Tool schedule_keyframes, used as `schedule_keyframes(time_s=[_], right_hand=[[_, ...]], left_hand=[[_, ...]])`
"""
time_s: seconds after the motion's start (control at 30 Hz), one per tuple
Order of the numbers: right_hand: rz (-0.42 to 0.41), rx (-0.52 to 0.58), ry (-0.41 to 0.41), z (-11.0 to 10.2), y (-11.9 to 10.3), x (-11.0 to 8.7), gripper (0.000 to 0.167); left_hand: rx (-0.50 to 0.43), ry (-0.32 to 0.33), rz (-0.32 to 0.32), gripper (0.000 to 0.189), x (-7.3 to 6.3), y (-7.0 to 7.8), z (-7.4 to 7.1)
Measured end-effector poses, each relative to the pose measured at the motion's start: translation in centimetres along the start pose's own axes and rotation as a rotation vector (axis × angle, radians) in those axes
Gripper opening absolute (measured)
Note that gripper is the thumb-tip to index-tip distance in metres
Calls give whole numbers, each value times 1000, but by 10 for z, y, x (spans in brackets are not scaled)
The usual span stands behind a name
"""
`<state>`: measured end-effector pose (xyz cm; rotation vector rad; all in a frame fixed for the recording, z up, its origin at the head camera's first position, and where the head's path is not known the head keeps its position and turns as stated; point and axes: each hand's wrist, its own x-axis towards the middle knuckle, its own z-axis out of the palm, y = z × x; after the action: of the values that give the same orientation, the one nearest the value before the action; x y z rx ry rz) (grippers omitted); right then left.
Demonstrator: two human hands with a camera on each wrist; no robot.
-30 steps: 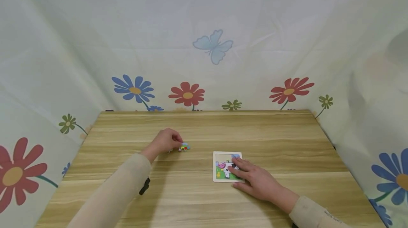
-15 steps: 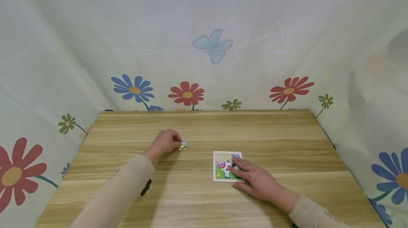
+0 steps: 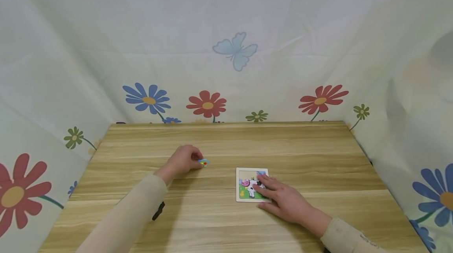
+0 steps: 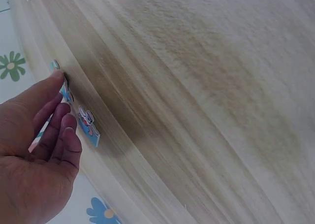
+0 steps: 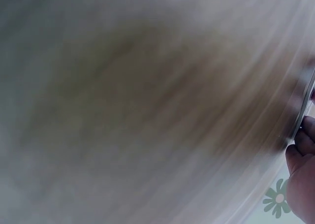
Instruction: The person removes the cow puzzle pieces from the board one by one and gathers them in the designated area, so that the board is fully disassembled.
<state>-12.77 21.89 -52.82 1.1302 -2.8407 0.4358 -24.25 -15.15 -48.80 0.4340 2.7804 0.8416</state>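
Note:
My left hand (image 3: 183,161) pinches a small, colourful jigsaw piece (image 3: 204,162) by its edge, left of the puzzle board. In the left wrist view the piece (image 4: 66,92) shows partly behind the thumb, close over the table. Another jigsaw piece (image 4: 89,129), blue with a printed figure, lies beside the curled fingers. My right hand (image 3: 283,198) rests with fingers spread over the right part of a white-framed puzzle board (image 3: 238,196). A cow picture (image 3: 250,188) fills its lower part, and a bare, tan area shows in the upper left. The right wrist view catches only fingers (image 5: 305,138) at the board's edge.
The wood-grain table (image 3: 226,139) runs back to a pale curtain (image 3: 283,48) printed with flowers and a butterfly. The same cloth hangs along both sides. A dark wrist strap (image 3: 158,211) shows under the left sleeve.
The jigsaw piece at my left fingertips has turned and shows a different outline. My left hand has shifted slightly. The right hand and board have stayed in place.

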Motion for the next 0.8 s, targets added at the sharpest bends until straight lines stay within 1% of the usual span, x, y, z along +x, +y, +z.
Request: schedule_keyframes(time_s=[0.27, 0.57, 0.6, 0.7, 0.8], right_hand=[[2, 3, -9, 0, -1, 0, 59], [13, 4, -19, -1, -3, 1, 59], [13, 4, -17, -2, -2, 1, 59], [16, 7, -12, -1, -2, 1, 59], [19, 12, -10, -1, -2, 1, 59]], left_hand=[[41, 19, 53, 17, -1, -5, 1], [16, 25, 46, 20, -2, -3, -3], [8, 25, 41, 20, -2, -1, -4], [-3, 27, 57, 21, 2, 4, -6], [-16, 26, 77, 22, 5, 18, -6]])
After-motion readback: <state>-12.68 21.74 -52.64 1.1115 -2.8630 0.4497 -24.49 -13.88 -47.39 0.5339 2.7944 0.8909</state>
